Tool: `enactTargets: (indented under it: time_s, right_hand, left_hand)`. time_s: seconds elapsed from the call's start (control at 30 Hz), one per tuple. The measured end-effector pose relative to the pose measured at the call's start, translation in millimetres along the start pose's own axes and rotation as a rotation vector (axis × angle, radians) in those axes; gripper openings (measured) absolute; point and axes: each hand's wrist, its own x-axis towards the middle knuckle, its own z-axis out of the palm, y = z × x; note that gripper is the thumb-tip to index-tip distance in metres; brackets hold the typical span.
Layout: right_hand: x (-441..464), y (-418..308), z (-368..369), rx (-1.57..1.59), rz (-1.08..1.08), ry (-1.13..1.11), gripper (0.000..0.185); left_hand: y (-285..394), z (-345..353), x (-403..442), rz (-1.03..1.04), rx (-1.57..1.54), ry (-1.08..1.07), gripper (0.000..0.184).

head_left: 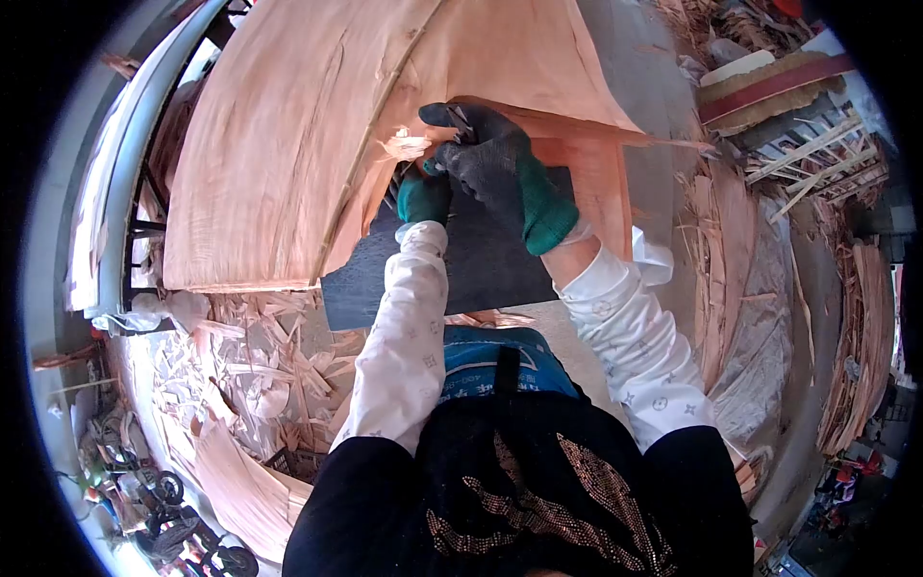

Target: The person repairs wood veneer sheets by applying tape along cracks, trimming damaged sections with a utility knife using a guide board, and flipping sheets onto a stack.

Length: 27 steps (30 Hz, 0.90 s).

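Note:
A large pale-orange wood veneer sheet point(279, 144) spreads in front of me, its near edge ragged. Wearing a dark and green work glove, my left hand point(423, 197) is closed at that broken edge. My right hand point(495, 159), gloved alike, is bent just above and to the right of it, fingers curled; what lies between them is hidden. A splintered veneer flake point(408, 144) sticks up left of the right hand. Beneath both hands lies a dark flat board point(481, 260). A thin wooden strip point(375, 125) runs lengthwise over the sheet.
Veneer scraps point(260, 365) cover the floor at left, near a metal-framed rack point(144, 192). At right stand a slatted crate point(817, 154) and stacked veneer strips point(856, 337). Parked bikes point(192, 529) show at lower left.

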Motion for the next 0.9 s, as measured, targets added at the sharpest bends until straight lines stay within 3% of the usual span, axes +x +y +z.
enactTargets:
  time_s: [0.03, 0.13, 0.2, 0.23, 0.33, 0.4, 0.47, 0.53, 0.6, 0.67, 0.73, 0.77, 0.83, 0.9]
  right_hand:
    - [-0.8, -2.6, -2.1, 0.008, 0.030, -0.006, 0.038]
    - [1.0, 5.7, -3.8, 0.022, -0.084, 0.056, 0.037]
    - [5.9, 8.6, -8.9, 0.009, -0.088, 0.046, 0.037]
    - [7.9, 9.4, -10.1, 0.006, -0.090, 0.040, 0.037]
    - [5.6, -13.1, -10.6, 0.111, 0.060, -0.004, 0.035]
    - [10.5, 6.2, -5.9, -0.078, -0.231, 0.058, 0.033]
    - [9.5, 16.4, -5.2, -0.083, -0.267, 0.043, 0.032]
    - [-4.1, 2.3, -15.4, 0.094, -0.045, -0.047, 0.031]
    - [-19.7, 13.7, -22.5, 0.001, -0.133, -0.071, 0.031]
    - [-46.8, 30.8, -28.4, -0.046, -0.039, -0.083, 0.030]
    - [-88.6, 46.0, -31.9, -0.023, 0.213, -0.099, 0.029]
    - [-108.6, 52.1, -34.0, -0.002, 0.327, -0.113, 0.029]
    - [-152.8, 95.4, -35.3, -0.051, 0.427, -0.223, 0.030]
    - [-176.2, 112.2, -37.1, -0.121, 0.535, -0.449, 0.031]
  left_hand:
    - [6.1, -7.7, -1.5, 0.003, -0.135, -0.001, 0.045]
    - [8.8, -17.3, -1.5, -0.017, -0.655, -0.080, 0.041]
    - [10.3, -18.4, -5.2, -0.294, -0.982, -0.055, 0.039]
    - [9.7, -21.1, -11.9, -0.321, -1.091, -0.029, 0.039]
    - [14.2, -32.3, -10.8, -0.318, -1.352, -0.079, 0.034]
    - [33.5, -47.8, -13.6, -0.384, -1.518, -0.133, 0.030]
    - [27.8, -55.5, -19.8, 0.140, -0.777, -0.072, 0.026]
    - [18.5, -69.0, -27.5, 0.417, -0.296, -0.104, 0.022]
    - [12.8, -90.5, -40.7, 0.494, -0.107, -0.225, 0.017]
    - [-30.2, -96.3, -64.6, 0.394, -0.249, -0.376, 0.010]
    - [-19.8, -125.9, -79.2, -0.035, -0.493, -0.571, 0.010]
    - [-30.5, -129.4, -84.9, -0.019, -0.533, -0.604, 0.011]
    - [-53.1, -134.6, -93.9, -0.099, -0.592, -0.674, 0.012]
    - [-58.0, -145.9, -98.7, -0.409, -0.597, -0.747, 0.014]
